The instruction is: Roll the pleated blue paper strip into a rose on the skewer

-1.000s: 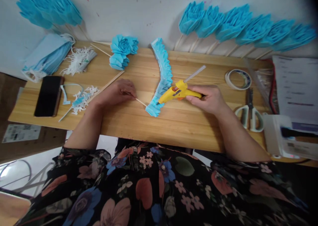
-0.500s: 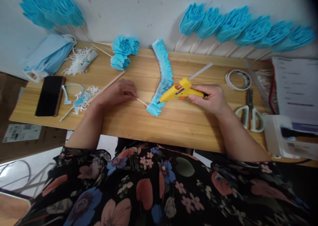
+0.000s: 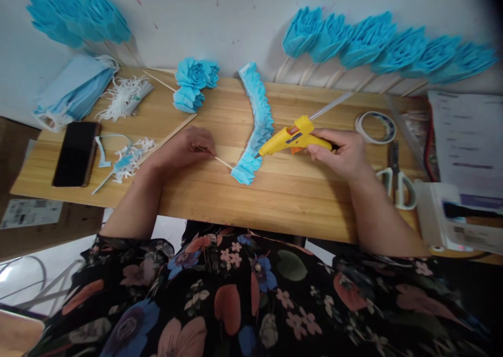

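Ruffle strip (image 3: 262, 117), sky blue and tightly pleated, lies in a long bow on the wooden table (image 3: 208, 200) before me, its near end fanned out beside the tip of a thin wooden stick (image 3: 223, 162). My left hand (image 3: 192, 147) holds that stick low, pinched between closed fingers. My right hand (image 3: 341, 155) is wrapped round the grip of a yellow hot glue gun (image 3: 285, 140), its dark nozzle pointing at the strip just above the fanned end; whether it touches, I cannot tell. I judge the step in hand to be laying glue near where stick and pleats meet, and the next move calls for a steady stick and a light nozzle, since such thin folds would probably crush or shift easily. The pleats are crisp and toothed along the right edge, flatter along the left, with a faint gloss in places. A clear glue stick (image 3: 332, 106) slants from the gun's back, smooth and glassy. Beyond the strip, to the left, rounded blue flowers (image 3: 190, 73) sit in soft, layered petals. Farther out, taller blue blooms (image 3: 301, 35) on slender sticks lean by the pale wall (image 3: 239, 11). White-handled scissors (image 3: 405, 192) lie to my right; pleated face masks (image 3: 80, 90) and stringy white cords (image 3: 123, 98) lie to my left.
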### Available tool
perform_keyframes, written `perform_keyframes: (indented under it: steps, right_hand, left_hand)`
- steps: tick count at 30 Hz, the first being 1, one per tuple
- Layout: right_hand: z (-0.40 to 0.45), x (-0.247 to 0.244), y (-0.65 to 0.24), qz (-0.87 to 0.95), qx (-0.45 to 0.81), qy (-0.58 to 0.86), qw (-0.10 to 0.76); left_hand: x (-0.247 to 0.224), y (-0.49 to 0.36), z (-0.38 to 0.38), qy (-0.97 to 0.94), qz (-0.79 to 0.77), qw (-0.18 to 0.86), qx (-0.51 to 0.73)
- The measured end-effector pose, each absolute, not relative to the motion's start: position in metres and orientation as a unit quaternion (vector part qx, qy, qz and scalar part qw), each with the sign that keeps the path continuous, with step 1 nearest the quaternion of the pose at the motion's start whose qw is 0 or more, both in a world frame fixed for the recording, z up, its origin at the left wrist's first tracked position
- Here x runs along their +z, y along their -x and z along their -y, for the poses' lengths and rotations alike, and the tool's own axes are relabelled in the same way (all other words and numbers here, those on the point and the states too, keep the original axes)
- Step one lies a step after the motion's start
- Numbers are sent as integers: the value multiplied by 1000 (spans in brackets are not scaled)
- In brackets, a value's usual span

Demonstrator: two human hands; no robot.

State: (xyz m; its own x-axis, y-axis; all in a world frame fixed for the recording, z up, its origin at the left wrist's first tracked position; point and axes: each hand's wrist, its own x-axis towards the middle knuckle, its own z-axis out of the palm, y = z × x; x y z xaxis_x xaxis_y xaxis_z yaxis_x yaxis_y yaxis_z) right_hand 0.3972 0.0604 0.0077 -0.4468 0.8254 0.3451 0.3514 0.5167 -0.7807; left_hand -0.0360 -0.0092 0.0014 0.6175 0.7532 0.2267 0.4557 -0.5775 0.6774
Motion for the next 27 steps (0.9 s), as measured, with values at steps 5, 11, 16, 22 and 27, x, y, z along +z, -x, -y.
perform_keyframes:
  steps: [5, 11, 16, 22, 27]
  right_hand:
    - [-59, 6, -396, 790, 329, 358, 374]
    - [-60, 4, -392, 819, 295, 353, 343]
    - [-59, 5, -390, 820, 290, 361, 337]
    - [-60, 5, -395, 797, 302, 385, 354]
    - [-63, 3, -399, 778, 332, 382, 373]
  left_hand:
    - [3, 36, 10, -851, -360, 289, 248]
    - [2, 36, 10, -848, -364, 291, 253]
    - [4, 35, 10, -848, -360, 295, 252]
    - [2, 35, 10, -841, -374, 298, 252]
    - [0, 36, 10, -855, -347, 285, 260]
